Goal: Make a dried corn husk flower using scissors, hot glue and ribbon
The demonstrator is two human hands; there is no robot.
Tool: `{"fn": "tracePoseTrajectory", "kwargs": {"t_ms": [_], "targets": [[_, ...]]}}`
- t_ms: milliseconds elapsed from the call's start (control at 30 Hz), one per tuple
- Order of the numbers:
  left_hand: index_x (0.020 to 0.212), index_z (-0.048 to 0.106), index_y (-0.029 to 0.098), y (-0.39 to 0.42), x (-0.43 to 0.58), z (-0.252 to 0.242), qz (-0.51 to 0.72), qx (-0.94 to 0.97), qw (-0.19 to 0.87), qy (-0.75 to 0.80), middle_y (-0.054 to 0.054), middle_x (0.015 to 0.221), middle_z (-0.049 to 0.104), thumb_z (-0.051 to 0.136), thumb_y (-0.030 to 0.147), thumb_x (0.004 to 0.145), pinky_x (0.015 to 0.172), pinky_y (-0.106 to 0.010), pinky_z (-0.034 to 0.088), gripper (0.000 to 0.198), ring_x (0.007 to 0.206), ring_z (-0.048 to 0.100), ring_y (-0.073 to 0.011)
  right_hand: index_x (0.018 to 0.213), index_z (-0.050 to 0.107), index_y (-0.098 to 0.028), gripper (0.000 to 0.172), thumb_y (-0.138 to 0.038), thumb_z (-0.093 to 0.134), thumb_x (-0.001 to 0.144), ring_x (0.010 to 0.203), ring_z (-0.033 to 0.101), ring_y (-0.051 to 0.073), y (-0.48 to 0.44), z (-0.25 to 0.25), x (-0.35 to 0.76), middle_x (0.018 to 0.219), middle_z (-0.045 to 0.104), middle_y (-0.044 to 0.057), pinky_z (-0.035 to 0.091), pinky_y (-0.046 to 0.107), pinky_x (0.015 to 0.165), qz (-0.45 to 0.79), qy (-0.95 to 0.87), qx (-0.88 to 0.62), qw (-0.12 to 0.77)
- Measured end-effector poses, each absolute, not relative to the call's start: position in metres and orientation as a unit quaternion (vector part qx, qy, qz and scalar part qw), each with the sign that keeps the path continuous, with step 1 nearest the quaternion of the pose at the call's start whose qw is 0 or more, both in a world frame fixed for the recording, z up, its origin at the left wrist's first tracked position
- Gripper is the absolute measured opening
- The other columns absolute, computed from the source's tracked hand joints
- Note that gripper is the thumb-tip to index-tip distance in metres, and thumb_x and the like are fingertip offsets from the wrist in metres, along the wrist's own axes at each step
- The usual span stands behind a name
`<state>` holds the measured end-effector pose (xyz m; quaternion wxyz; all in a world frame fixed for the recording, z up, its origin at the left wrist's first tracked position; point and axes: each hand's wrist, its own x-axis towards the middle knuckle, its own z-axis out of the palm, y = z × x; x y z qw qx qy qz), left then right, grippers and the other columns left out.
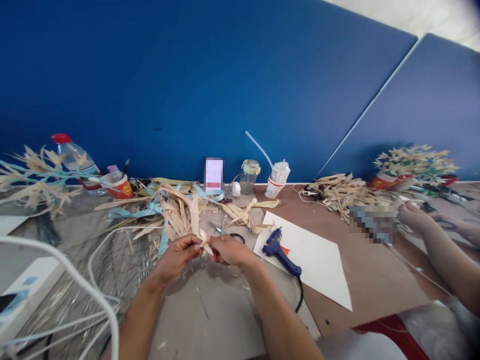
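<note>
My left hand (183,254) and my right hand (229,250) meet low over the table, fingers pinched on a small pale corn-husk flower (204,243) between them. Its lower part is hidden by my fingers. Just beyond lies a heap of dried corn husks (178,207), tangled with light blue ribbon (137,212). Scissors (219,229) rest behind my right hand, their black handle loop partly visible. To the right, a dark blue hot glue gun (281,252) lies on a white sheet (318,267).
A white power strip (32,295), looping white cables (93,295) and thin wires crowd the left. Along the blue partition (225,75) stand a plastic bottle (80,162), a red cup (118,186), a phone (214,174), a jar (249,177) and a paper cup (275,187). A co-worker's arm (435,245) reaches in at right.
</note>
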<state>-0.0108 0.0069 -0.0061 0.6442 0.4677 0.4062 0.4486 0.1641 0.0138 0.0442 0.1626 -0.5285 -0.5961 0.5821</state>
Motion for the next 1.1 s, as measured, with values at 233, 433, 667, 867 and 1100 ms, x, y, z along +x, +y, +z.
{"fn": "tracePoseTrajectory", "kwargs": {"t_ms": [233, 433, 667, 867, 1100], "targets": [[0.067, 0.067, 0.015, 0.005, -0.018, -0.004, 0.446, 0.512, 0.639, 0.361, -0.003, 0.069, 0.062, 0.079, 0.043, 0.065, 0.065, -0.026, 0.039, 0.03, 0.067, 0.052, -0.0149, 0.042, 0.045, -0.019, 0.052, -0.045, 0.046, 0.087, 0.03, 0.02, 0.005, 0.012, 0.045, 0.167, 0.031, 0.031, -0.007, 0.012, 0.022, 0.035, 0.678, -0.535, -0.469, 0.186], [0.067, 0.067, 0.014, 0.003, -0.023, -0.009, 0.449, 0.512, 0.646, 0.345, -0.003, 0.069, 0.06, 0.078, 0.041, 0.067, 0.062, -0.025, 0.036, 0.029, 0.065, 0.048, -0.0135, 0.041, 0.042, -0.018, 0.05, -0.038, 0.046, 0.086, 0.03, 0.021, 0.004, 0.01, 0.052, 0.169, 0.032, 0.032, -0.006, 0.011, 0.02, 0.034, 0.698, -0.518, -0.457, 0.19], [0.065, 0.066, 0.014, 0.0, -0.023, -0.003, 0.441, 0.512, 0.647, 0.354, -0.002, 0.066, 0.057, 0.079, 0.041, 0.066, 0.06, -0.025, 0.037, 0.03, 0.063, 0.048, -0.013, 0.041, 0.037, -0.019, 0.054, -0.045, 0.047, 0.086, 0.034, 0.017, 0.004, 0.016, 0.05, 0.192, 0.035, 0.026, -0.007, 0.01, 0.02, 0.036, 0.754, -0.453, -0.405, 0.25], [0.067, 0.064, 0.016, 0.002, -0.015, 0.006, 0.495, 0.39, 0.658, 0.412, 0.002, 0.06, 0.057, 0.087, 0.037, 0.053, 0.058, -0.022, 0.04, 0.035, 0.059, 0.052, -0.0103, 0.066, 0.057, -0.017, 0.05, -0.064, 0.047, 0.082, 0.041, 0.03, 0.007, 0.033, 0.044, 0.216, 0.051, 0.041, -0.005, 0.028, 0.02, 0.042, 0.716, -0.344, -0.415, 0.444], [0.068, 0.062, 0.015, 0.003, -0.007, 0.01, 0.487, 0.393, 0.664, 0.41, 0.0, 0.06, 0.061, 0.086, 0.035, 0.056, 0.051, -0.021, 0.035, 0.034, 0.055, 0.05, -0.0094, 0.093, 0.068, -0.018, 0.022, -0.031, 0.062, 0.075, 0.109, 0.052, 0.024, 0.032, 0.026, 0.187, 0.108, 0.061, 0.011, 0.043, 0.034, 0.088, 0.361, -0.525, -0.608, 0.473]]}}
